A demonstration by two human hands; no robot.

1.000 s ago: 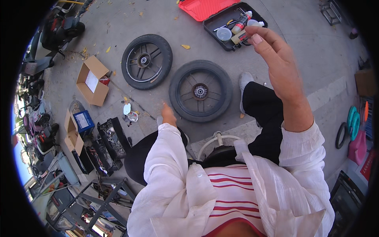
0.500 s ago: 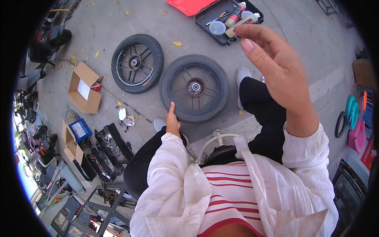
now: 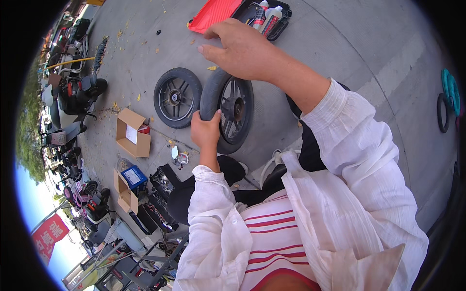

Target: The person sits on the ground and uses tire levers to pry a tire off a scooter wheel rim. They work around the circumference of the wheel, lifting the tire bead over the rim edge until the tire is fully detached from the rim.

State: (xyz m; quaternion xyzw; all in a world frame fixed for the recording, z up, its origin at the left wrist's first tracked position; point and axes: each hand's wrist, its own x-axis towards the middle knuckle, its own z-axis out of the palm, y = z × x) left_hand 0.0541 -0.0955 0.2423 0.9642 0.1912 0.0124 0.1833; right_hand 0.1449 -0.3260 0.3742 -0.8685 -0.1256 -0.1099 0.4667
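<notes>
A black motorbike-type wheel (image 3: pixel 234 108) with a spoked rim stands tilted up on the ground in front of me. My left hand (image 3: pixel 206 130) grips its tyre tread from the near left side, thumb along the edge. Above the wheel's far side, my right hand (image 3: pixel 245 52) is raised with thumb and fingers apart, holding nothing. It hides part of the tyre's top. Just left of this wheel lies a second wheel (image 3: pixel 174 98) of similar make, flat on the ground.
At the far side sits a black tool case (image 3: pixel 280 34) with a red lid (image 3: pixel 212 14) and bottles inside. An open cardboard box (image 3: pixel 141 145), a blue box (image 3: pixel 134 176) and loose parts lie to the left. Parked scooters (image 3: pixel 75 99) line the far left. Teal rings (image 3: pixel 451 92) lie at right.
The held wheel has gone from nearly flat-facing to turned on edge, its tread now toward my left hand. My right hand has swung left over it. The view has shifted left.
</notes>
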